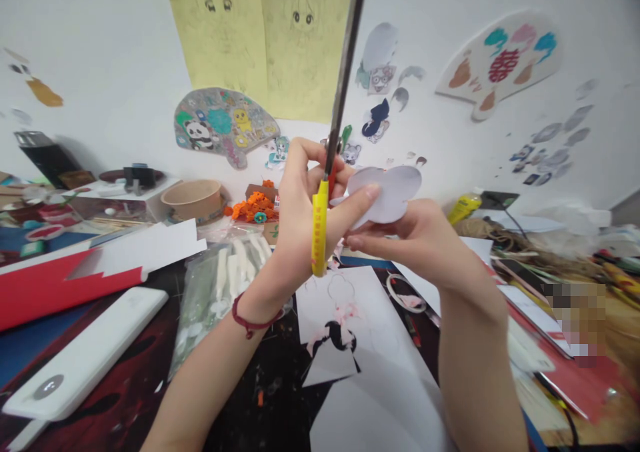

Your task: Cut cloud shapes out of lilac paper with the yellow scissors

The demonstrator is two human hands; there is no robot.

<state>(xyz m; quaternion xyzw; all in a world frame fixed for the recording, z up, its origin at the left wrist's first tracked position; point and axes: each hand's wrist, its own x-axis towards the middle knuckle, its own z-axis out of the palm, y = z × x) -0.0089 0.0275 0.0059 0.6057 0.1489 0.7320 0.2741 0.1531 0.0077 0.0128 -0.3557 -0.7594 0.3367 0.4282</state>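
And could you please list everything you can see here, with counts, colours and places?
cutout: one, white, centre
tool: one, yellow and dark grey, centre to top edge
grey fan: one, grey multicoloured, wall, left of centre
white fan: one, white, wall, right
drawings: two, dark on yellow, high on wall
pictures: several, mixed, wall
container: one, black, back left
bottle: one, yellow, back right
bowl: one, tan, back left
flowers: cluster, orange, back
bag: one, clear, left of centre
device: one, white, front left
red sheet: one, red, left
paper: several, white, centre
clutter: many, mixed, edges; too blurred to count
bracelet: one, dark red, left wrist
left hand: one, bare, thumb on cutout
right hand: one, bare, beneath cutout
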